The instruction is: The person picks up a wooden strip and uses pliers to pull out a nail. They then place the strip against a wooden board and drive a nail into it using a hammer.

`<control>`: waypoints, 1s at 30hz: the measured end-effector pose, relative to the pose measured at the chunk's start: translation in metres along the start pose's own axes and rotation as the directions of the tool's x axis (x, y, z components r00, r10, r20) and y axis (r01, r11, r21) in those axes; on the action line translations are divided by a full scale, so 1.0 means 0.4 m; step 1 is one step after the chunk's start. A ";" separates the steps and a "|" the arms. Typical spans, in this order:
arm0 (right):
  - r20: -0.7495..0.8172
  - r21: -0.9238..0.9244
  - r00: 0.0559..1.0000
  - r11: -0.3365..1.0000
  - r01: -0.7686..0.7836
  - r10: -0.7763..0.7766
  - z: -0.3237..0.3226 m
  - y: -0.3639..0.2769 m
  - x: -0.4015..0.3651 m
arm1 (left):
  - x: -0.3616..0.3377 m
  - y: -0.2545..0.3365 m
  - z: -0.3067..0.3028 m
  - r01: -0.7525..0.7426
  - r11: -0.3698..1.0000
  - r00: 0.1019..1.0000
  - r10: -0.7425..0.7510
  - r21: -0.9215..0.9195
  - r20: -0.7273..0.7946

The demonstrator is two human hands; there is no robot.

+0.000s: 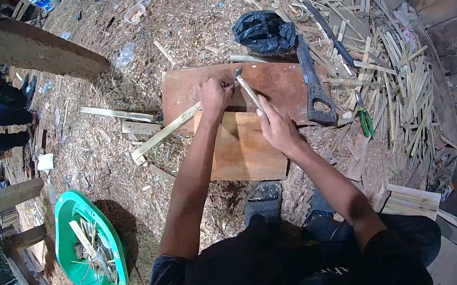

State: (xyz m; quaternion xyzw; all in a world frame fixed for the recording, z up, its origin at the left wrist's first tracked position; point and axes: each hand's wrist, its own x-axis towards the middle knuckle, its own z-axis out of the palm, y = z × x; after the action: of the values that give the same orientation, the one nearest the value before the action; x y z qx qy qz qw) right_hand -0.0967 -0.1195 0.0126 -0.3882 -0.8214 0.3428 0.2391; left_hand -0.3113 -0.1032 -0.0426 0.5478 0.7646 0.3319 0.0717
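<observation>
In the head view, my right hand [279,127] is wrapped round the wooden handle of a hammer [249,92], its dark metal head pointing away from me. Just left of the hammer head, my left hand [214,95] has its fingers pinched together low over a reddish-brown board [284,80]. Whatever sits in that pinch is too small to make out. A pale wooden strip [166,131] runs from the lower left up to my left wrist. Closer to me lies a lighter wooden panel [246,149].
A handsaw [315,88] lies across the board's right part, with green-handled pliers [363,116] beyond it. Split strips [400,91] are heaped at right. A black plastic bag [264,32] lies behind the board. At left are a green tub [117,255], a post [43,48] and another person's legs [6,117].
</observation>
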 end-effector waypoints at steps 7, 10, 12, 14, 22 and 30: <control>0.035 -0.007 0.999 1.000 -0.003 0.003 0.004 0.009 0.015 | -0.002 0.008 -0.007 0.101 0.993 0.993 -0.096 -0.066 0.070; -0.052 0.010 0.998 0.999 0.047 -0.046 0.005 -0.001 0.020 | -0.003 0.004 -0.007 0.091 0.995 0.994 -0.089 -0.047 0.062; 0.006 -0.017 1.000 1.000 0.024 -0.024 0.012 0.005 0.015 | 0.000 0.011 -0.008 0.118 0.993 0.990 -0.117 -0.011 0.077; 0.019 -0.008 1.000 1.000 0.006 -0.006 0.010 0.010 0.018 | 0.002 0.007 -0.005 0.067 0.998 0.997 -0.067 -0.021 0.042; 0.024 0.040 0.999 0.999 -0.026 0.025 0.008 0.006 0.013 | 0.001 0.003 -0.002 0.104 0.994 0.992 -0.102 -0.029 0.077; -0.022 0.008 1.000 1.000 0.005 -0.005 0.004 0.005 0.013 | -0.002 0.022 -0.025 0.096 0.991 0.995 -0.092 -0.089 0.049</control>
State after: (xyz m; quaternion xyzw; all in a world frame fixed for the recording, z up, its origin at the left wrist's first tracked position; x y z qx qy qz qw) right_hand -0.0998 -0.1150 0.0108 -0.3889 -0.8183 0.3413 0.2504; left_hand -0.3087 -0.1068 -0.0301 0.5147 0.7718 0.3503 0.1292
